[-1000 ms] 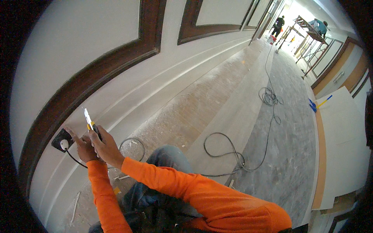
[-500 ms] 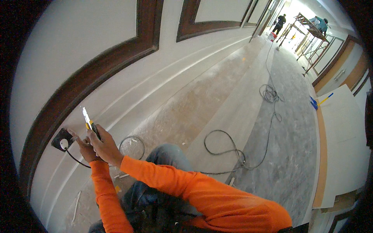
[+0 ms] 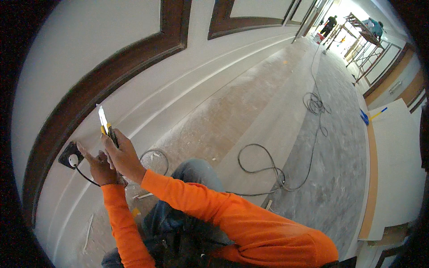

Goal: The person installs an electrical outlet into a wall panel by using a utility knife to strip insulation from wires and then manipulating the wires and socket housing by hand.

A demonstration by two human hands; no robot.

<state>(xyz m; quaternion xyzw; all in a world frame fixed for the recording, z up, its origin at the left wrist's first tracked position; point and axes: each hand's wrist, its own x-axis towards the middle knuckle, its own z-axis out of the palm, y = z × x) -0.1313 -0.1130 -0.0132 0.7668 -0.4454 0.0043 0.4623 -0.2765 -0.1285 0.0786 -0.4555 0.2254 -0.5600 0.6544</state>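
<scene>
A yellow-and-black utility knife (image 3: 110, 134) is gripped in my right hand (image 3: 124, 156), its bright blade pointing up. The blade tip appears just under the lower edge of the dark brown wall moulding (image 3: 120, 71); whether it touches the wall, I cannot tell. My left hand (image 3: 102, 169) is beside and partly behind the right one. Its index finger stretches to the edge of the black wall socket (image 3: 70, 155), while the other fingers look curled and partly hidden. A white round plug (image 3: 73, 160) sits in the socket, with a black cord running down from it.
A dark cable (image 3: 254, 172) loops over the dusty floor, with another coil (image 3: 316, 103) farther along. Large boards (image 3: 393, 165) lean at the right, near a blue brush (image 3: 364, 117). Far off, one person (image 3: 330, 26) stands and another is on scaffolding (image 3: 364, 31).
The view has shifted slightly. My right hand and the knife have moved a little up and right, bringing the blade tip closer to the moulding. My left index finger stays at the socket.
</scene>
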